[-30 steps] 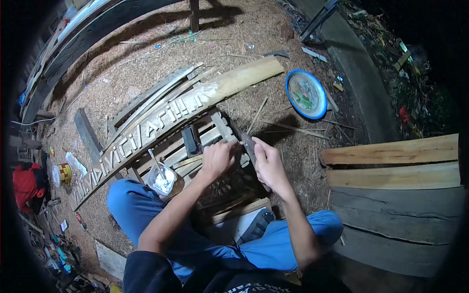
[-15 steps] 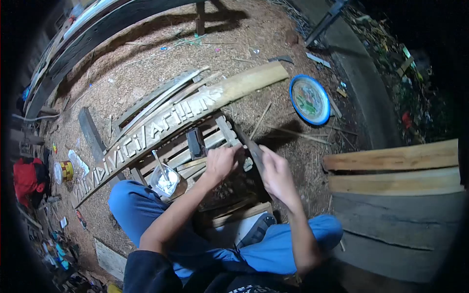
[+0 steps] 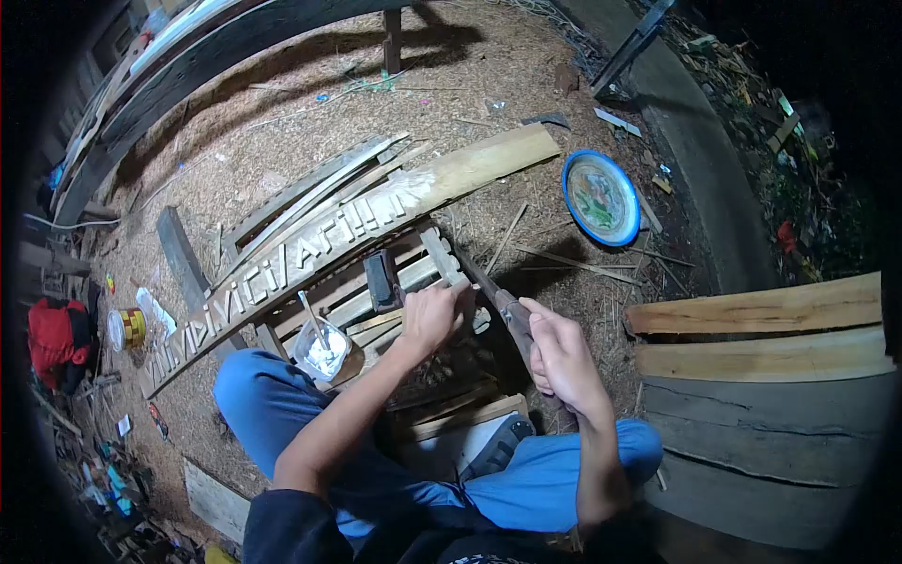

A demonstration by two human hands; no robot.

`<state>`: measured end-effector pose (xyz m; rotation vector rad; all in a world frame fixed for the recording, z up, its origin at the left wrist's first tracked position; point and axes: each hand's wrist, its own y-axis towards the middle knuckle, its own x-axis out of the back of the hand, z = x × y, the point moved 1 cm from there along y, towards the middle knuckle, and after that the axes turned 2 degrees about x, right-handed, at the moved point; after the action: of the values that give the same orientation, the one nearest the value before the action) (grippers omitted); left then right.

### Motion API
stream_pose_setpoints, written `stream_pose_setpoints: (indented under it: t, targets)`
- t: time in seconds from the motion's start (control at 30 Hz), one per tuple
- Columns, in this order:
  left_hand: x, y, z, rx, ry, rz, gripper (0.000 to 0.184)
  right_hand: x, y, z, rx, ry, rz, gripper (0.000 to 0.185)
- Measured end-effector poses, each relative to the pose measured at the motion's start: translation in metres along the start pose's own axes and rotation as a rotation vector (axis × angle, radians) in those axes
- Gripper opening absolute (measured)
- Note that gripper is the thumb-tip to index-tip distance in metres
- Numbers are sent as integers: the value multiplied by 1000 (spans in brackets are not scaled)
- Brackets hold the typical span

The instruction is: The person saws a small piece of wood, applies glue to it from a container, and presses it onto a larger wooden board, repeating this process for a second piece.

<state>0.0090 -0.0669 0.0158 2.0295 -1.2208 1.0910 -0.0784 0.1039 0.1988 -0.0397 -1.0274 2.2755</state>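
Note:
My left hand point(image 3: 431, 317) is closed at the edge of a low slatted wooden stand point(image 3: 438, 252). Its fingertips bend down, and what they pinch is hidden. My right hand point(image 3: 566, 362) grips a long, dark machete point(image 3: 508, 308), whose blade slants up and left past my left fingers. Beside my left hand lies a dark rectangular block point(image 3: 381, 280) on the slats. A clear plastic tub point(image 3: 322, 350) with white paste and a stick stands by my knee. Beyond the stand lies a long board point(image 3: 479, 160) with raised wooden letters along it.
A blue-rimmed round tray point(image 3: 601, 197) lies at the right on ground strewn with shavings. Planks point(image 3: 752, 352) lie at far right. Loose sticks point(image 3: 578, 263) are scattered between. A yellow-and-red can point(image 3: 123, 330) and red cloth point(image 3: 62, 340) are at left. A long bench point(image 3: 235, 52) crosses the top.
My right hand has moved slightly right and down with the machete, and its blade has shifted too. My left hand stays at the stand's edge. The whole view has shifted slightly.

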Motion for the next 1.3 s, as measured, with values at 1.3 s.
stream_pose_setpoints:
  t: [1.3]
  targets:
    - [2, -1, -4, -3, 12, 17, 28, -17, 42, -43, 388, 180, -16, 47]
